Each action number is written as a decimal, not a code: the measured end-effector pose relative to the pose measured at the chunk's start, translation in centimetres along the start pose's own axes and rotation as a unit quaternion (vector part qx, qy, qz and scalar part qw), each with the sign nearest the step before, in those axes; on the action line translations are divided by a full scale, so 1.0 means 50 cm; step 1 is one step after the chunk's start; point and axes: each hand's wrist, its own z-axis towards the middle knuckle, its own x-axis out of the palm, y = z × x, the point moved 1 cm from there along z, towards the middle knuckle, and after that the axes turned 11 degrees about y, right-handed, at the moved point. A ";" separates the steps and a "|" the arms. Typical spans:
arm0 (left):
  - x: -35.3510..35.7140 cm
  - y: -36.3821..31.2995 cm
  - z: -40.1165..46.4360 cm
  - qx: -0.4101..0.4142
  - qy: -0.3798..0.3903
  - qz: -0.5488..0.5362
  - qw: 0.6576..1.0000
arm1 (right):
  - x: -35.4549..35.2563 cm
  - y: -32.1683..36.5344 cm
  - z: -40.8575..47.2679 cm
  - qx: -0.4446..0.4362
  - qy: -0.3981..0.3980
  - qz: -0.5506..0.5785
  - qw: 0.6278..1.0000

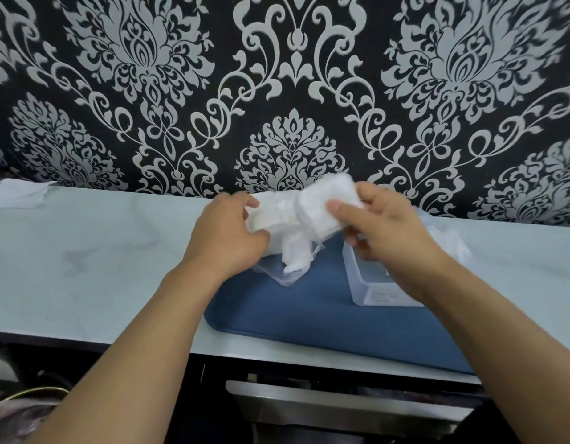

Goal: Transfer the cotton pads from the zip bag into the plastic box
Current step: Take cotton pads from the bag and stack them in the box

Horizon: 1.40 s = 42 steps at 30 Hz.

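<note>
Both hands are raised over a blue mat (303,309). My left hand (226,238) grips the clear zip bag (277,216), which still has white cotton pads in it; its lower part hangs down with a few pads (296,257) showing. My right hand (386,225) pinches a stack of white cotton pads (322,203) at the bag's right end. The clear plastic box (370,283) stands on the mat under my right hand, partly hidden by the wrist. Whether the stack is fully out of the bag is unclear.
A pale counter (85,257) runs along a wall with black-and-white patterned paper. A white tissue or sheet (18,193) lies at the far left of the counter. Below the front edge are dark shelves and a metal tray (351,408).
</note>
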 end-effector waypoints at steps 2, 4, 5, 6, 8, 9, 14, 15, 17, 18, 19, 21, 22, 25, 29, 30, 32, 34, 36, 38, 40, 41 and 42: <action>-0.011 -0.031 -0.011 0.049 -0.076 -0.071 0.993 | -0.029 -0.005 0.001 0.050 -0.010 0.110 0.993; -0.006 -0.074 -0.024 0.072 -0.068 -0.213 0.972 | -0.042 -0.014 0.003 0.089 -0.001 0.188 0.978; 0.005 -0.094 -0.029 0.064 -0.024 -0.289 0.955 | -0.041 -0.015 0.003 0.100 0.013 0.219 0.970; 0.018 -0.112 -0.032 0.051 0.032 -0.356 0.932 | -0.039 -0.018 0.002 0.104 0.029 0.244 0.964; 0.051 -0.137 -0.032 0.037 0.115 -0.418 0.900 | -0.035 -0.016 0.000 0.090 0.055 0.265 0.959; 0.066 -0.148 -0.030 0.047 0.131 -0.418 0.898 | -0.034 -0.014 -0.001 0.080 0.060 0.261 0.960; 0.110 -0.177 -0.019 0.077 0.152 -0.420 0.891 | -0.029 -0.018 -0.015 0.053 0.052 0.254 0.964; 0.114 -0.181 -0.016 0.078 0.159 -0.421 0.890 | -0.033 -0.017 -0.018 0.051 0.049 0.266 0.961; 0.118 -0.186 -0.014 0.084 0.173 -0.405 0.894 | -0.043 -0.011 -0.025 0.053 0.042 0.280 0.958; 0.119 -0.189 -0.015 0.095 0.177 -0.384 0.901 | -0.048 -0.008 -0.027 0.061 0.034 0.284 0.956; 0.122 -0.190 -0.016 0.111 0.184 -0.355 0.910 | -0.051 -0.006 -0.029 0.071 0.019 0.282 0.956; 0.134 -0.199 -0.019 0.140 0.207 -0.306 0.919 | -0.056 -0.009 -0.032 0.085 -0.026 0.266 0.960; 0.142 -0.205 -0.022 0.147 0.217 -0.292 0.920 | -0.058 -0.013 -0.032 0.089 -0.048 0.257 0.961; 0.158 -0.216 -0.025 0.156 0.222 -0.288 0.918 | -0.063 -0.019 -0.034 0.092 -0.096 0.235 0.963; 0.161 -0.230 -0.021 0.167 0.194 -0.289 0.922 | -0.072 -0.013 -0.032 0.074 -0.088 0.168 0.979; 0.160 -0.230 -0.015 0.163 0.188 -0.286 0.926 | -0.075 -0.010 -0.031 0.068 -0.068 0.145 0.985; 0.155 -0.231 -0.005 0.129 0.186 -0.318 0.921 | -0.092 -0.004 -0.031 0.061 -0.027 0.092 0.994; 0.149 -0.228 0.006 0.087 0.193 -0.394 0.894 | -0.117 0.000 -0.035 0.054 0.000 0.048 0.997; 0.147 -0.219 0.012 0.066 0.193 -0.440 0.874 | -0.138 -0.004 -0.041 0.054 0.010 0.024 0.998; 0.146 -0.207 0.017 0.061 0.179 -0.424 0.886 | -0.149 -0.013 -0.041 0.067 -0.014 0.026 0.997; 0.143 -0.197 0.020 0.060 0.166 -0.407 0.896 | -0.152 -0.015 -0.035 0.079 -0.059 0.030 0.995; 0.143 -0.195 0.019 0.062 0.163 -0.403 0.898 | -0.152 -0.012 -0.032 0.082 -0.077 0.028 0.993; 0.144 -0.191 0.021 0.063 0.158 -0.389 0.905 | -0.152 -0.011 -0.029 0.083 -0.093 0.014 0.992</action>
